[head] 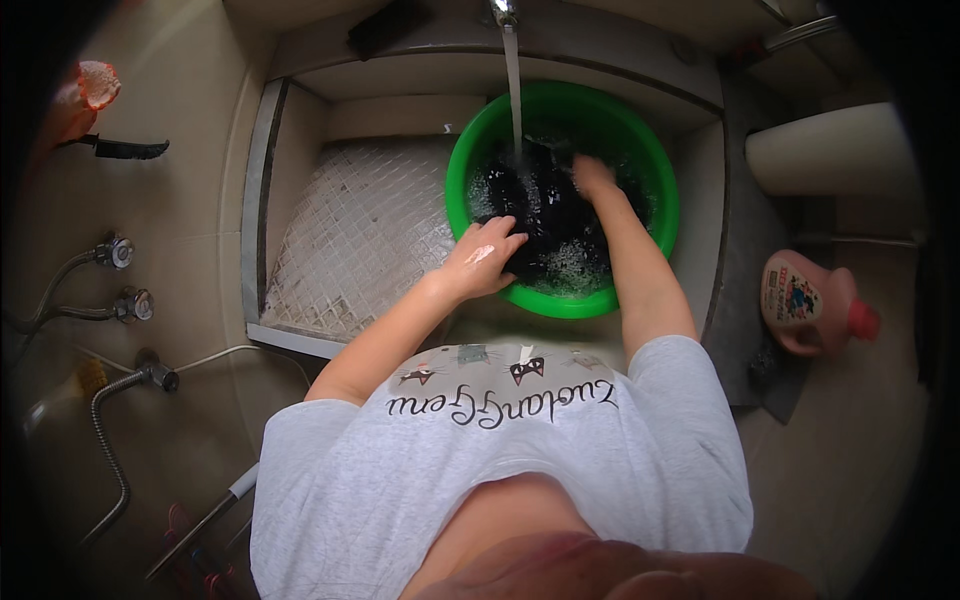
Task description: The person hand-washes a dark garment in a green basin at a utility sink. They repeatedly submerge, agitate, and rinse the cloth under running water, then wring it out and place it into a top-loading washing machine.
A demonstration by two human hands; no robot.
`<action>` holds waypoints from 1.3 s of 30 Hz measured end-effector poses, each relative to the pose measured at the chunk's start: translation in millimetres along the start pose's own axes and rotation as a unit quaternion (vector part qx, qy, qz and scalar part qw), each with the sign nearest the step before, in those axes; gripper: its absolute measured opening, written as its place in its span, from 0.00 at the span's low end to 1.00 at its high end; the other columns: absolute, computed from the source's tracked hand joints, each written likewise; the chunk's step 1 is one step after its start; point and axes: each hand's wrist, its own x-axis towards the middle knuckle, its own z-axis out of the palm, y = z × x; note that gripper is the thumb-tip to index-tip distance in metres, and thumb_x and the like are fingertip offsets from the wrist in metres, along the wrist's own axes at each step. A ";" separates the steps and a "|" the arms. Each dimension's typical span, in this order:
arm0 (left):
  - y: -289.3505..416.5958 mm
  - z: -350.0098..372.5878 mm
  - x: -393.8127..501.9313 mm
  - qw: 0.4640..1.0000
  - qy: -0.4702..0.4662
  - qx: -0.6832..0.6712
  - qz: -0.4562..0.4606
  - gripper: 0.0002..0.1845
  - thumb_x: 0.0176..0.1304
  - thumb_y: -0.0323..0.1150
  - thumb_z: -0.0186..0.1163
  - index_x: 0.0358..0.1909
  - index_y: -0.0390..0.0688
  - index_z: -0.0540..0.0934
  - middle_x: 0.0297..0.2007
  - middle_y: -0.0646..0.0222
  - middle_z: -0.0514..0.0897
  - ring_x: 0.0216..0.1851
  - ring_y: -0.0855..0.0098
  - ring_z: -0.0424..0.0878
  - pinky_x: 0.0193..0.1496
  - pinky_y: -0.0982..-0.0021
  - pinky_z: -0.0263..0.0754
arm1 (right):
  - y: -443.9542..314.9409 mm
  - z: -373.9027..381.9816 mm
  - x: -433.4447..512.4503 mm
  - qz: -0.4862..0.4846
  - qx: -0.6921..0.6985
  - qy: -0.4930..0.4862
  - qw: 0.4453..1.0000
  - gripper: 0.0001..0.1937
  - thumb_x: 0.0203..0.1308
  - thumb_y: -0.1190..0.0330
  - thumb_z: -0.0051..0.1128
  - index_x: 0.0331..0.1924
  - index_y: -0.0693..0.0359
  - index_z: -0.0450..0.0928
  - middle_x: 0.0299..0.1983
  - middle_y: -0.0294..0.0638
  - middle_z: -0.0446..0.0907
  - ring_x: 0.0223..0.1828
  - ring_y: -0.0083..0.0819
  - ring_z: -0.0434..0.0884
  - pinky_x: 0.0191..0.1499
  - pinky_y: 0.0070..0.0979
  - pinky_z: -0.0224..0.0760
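Note:
A green plastic basin (459,187) stands in the right half of a tiled washing sink. Dark wet fabric (555,202) lies in its sudsy water. From the tap (504,10) a stream of water (514,90) falls onto the fabric. My left hand (484,259), wet on its back, reaches over the basin's left front rim, fingers bent at the fabric's edge. My right hand (594,176) is blurred and dips into the water at the fabric's right side. Its fingertips are partly hidden, and whether either hand grips the fabric is unclear.
Ridged sink floor (367,225) extends left of the basin. On the right ledge are a pink detergent bottle (806,304) with a red cap and a white cylindrical object (825,150). Two valves (114,250) and a metal hose (109,442) line the left wall. A black brush (131,148) hangs above them.

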 end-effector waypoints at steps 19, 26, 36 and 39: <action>-1.8 -22.5 89.7 0.987 0.039 -0.142 -0.067 0.17 0.53 0.31 0.73 0.44 0.39 0.81 0.43 0.62 0.85 0.46 0.62 0.83 0.50 0.66 0.77 | 2.7 -203.9 -282.6 -0.295 0.330 0.312 0.841 0.16 0.44 0.87 0.61 0.38 0.61 0.87 0.31 0.33 0.71 0.36 0.24 0.73 0.41 0.18 0.66; 10.2 -154.4 57.3 0.899 0.233 -0.357 0.098 0.07 0.59 0.22 0.69 0.37 0.38 0.81 0.32 0.80 0.80 0.36 0.85 0.77 0.41 0.80 0.75 | 18.5 -213.6 -299.4 -0.241 0.379 0.381 0.808 0.15 0.51 0.85 0.62 0.43 0.64 0.85 0.39 0.34 0.82 0.44 0.23 0.81 0.51 0.19 0.72; 70.7 -184.7 52.2 0.858 0.258 -0.369 0.246 0.13 0.57 0.23 0.71 0.44 0.39 0.82 0.36 0.74 0.84 0.37 0.79 0.82 0.49 0.77 0.79 | 19.1 -179.8 -238.9 -0.172 0.444 0.415 0.776 0.11 0.68 0.72 0.56 0.50 0.67 0.80 0.46 0.41 0.84 0.47 0.31 0.84 0.52 0.26 0.75; 18.4 -129.6 59.0 0.939 0.179 -0.291 0.042 0.23 0.47 0.28 0.72 0.48 0.39 0.82 0.43 0.65 0.85 0.44 0.72 0.84 0.47 0.70 0.81 | 54.2 -135.7 -228.9 -0.194 0.204 0.446 0.849 0.12 0.59 0.79 0.50 0.44 0.66 0.81 0.47 0.49 0.83 0.48 0.47 0.82 0.53 0.33 0.74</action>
